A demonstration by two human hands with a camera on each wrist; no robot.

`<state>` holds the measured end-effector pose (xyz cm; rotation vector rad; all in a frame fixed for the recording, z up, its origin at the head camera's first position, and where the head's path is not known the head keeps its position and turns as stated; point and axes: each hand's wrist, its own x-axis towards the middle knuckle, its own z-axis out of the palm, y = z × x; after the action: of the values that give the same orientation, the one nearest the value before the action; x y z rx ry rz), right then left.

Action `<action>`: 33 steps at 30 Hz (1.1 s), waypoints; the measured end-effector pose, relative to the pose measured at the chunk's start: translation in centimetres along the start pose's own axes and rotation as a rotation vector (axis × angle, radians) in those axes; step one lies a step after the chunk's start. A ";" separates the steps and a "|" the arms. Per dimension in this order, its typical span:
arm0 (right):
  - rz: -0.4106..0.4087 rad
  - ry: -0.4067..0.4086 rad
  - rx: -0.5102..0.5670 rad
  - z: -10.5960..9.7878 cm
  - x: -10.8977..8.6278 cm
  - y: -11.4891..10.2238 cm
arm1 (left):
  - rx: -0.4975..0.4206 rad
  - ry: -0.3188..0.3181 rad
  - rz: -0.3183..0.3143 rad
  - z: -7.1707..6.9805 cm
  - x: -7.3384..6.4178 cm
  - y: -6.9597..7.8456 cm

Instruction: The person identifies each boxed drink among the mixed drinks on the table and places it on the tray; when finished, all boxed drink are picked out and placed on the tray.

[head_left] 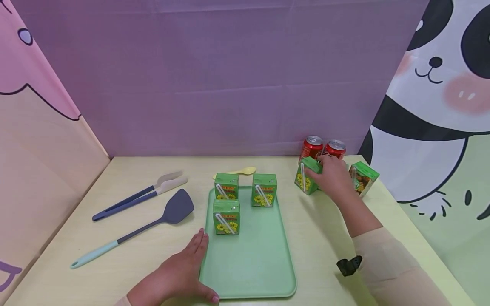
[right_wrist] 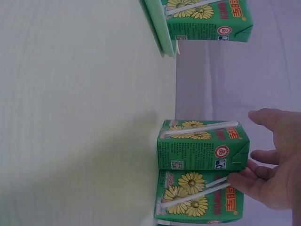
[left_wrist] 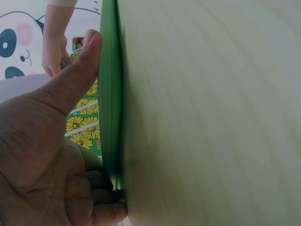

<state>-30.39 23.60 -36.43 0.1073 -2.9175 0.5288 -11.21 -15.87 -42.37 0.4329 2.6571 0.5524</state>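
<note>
My left hand (head_left: 180,272) rests against the left side of a pale green tray (head_left: 260,263), fingers extended along its edge and thumb spread at the front rim. Three green juice boxes, including a near one (head_left: 226,217), stand on the tray. At the back right, my right hand (head_left: 334,176) reaches over another juice box (head_left: 304,180). In the right wrist view this upper juice box (right_wrist: 202,150) stands against a second juice box (right_wrist: 193,200); the thumb is apart from them, and the fingertips (right_wrist: 249,183) are at their seam. In the head view my hand hides most of that second box.
Two red cans (head_left: 314,144) stand behind the right hand, and a tilted juice box (head_left: 363,177) is to its right. On the left lie a dark spatula (head_left: 178,208) and tongs (head_left: 141,199). A yellow spoon (head_left: 246,170) lies behind the tray.
</note>
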 end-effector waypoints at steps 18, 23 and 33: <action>0.060 -0.089 0.067 0.9 -0.5 0.4 | -0.006 -0.006 -0.010 0.0 0.0 0.1; 0.059 -0.094 0.108 0.9 -0.6 0.5 | -0.005 -0.001 -0.002 0.0 0.0 0.0; 0.035 -0.114 0.165 0.2 -1.6 0.5 | 0.006 0.005 0.007 0.0 -0.2 0.0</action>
<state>-28.93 24.09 -37.13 0.1116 -2.9856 0.7935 -11.02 -15.95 -42.28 0.4431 2.6636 0.5486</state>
